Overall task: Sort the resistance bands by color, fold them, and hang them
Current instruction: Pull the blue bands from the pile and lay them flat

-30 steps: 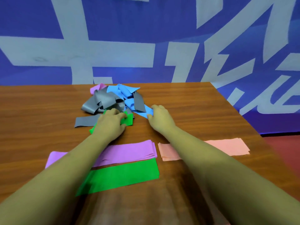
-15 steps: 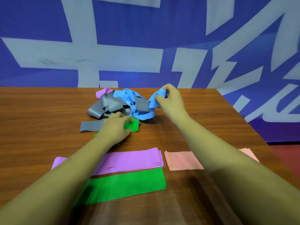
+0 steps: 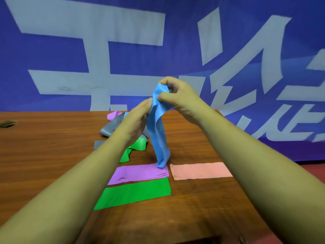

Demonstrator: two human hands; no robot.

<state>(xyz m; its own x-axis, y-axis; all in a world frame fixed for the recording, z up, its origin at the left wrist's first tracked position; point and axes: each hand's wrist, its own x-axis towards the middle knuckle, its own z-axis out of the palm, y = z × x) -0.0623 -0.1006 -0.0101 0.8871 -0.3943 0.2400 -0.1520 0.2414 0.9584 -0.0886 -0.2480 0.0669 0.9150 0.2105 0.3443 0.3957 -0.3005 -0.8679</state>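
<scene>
Fingers (image 3: 165, 99) curled, pinches the top of the blue resistance band (image 3: 158, 138) in the right hand (image 3: 182, 99), raised above the table (image 3: 52, 147). Touches the band's edge with straight fingertips (image 3: 148, 103) of the left hand (image 3: 133, 124). Lets it hang limp down to the folded purple band (image 3: 139, 174), flat beside a folded green band (image 3: 133, 193) and a folded pink band (image 3: 200, 170); leaves a tangle of loose bands (image 3: 110, 129) behind the left hand.
</scene>
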